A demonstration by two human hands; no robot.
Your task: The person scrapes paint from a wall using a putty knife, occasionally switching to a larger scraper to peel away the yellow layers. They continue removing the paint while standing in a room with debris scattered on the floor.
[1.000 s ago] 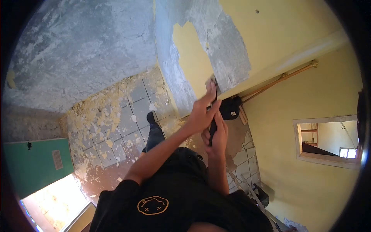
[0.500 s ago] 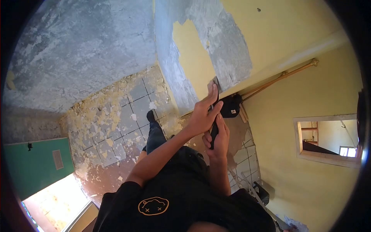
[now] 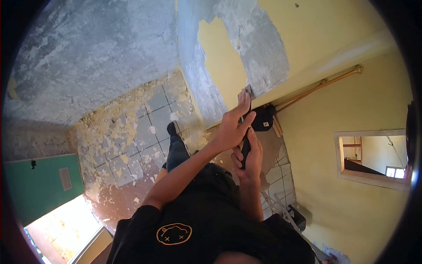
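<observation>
- Head view, change: both hands and the scraper (image 3: 245, 149) sit slightly farther toward 3 o'clock in the picture than one second ago.
- Head view, left hand (image 3: 231, 130): fingers extended, close together and pressed along the scraper near its blade (image 3: 249, 89), with the thumb laid across the shaft.
- Head view, right hand (image 3: 252, 163): fingers curled around the black handle, at 5 o'clock from the left hand.
- Head view, scraper: between the hands, blade end toward 12 o'clock, at the border of a yellow patch (image 3: 224, 61) and a grey band (image 3: 266, 57) on the wall.
- Head view, surroundings: a black bag (image 3: 264, 119) at 1 o'clock from the right hand; a framed opening (image 3: 339, 156) at 3 o'clock; a tiled floor (image 3: 159, 119), strewn with flakes, at 9 o'clock from the left hand; a green panel (image 3: 39, 185) between 8 and 9 o'clock.
</observation>
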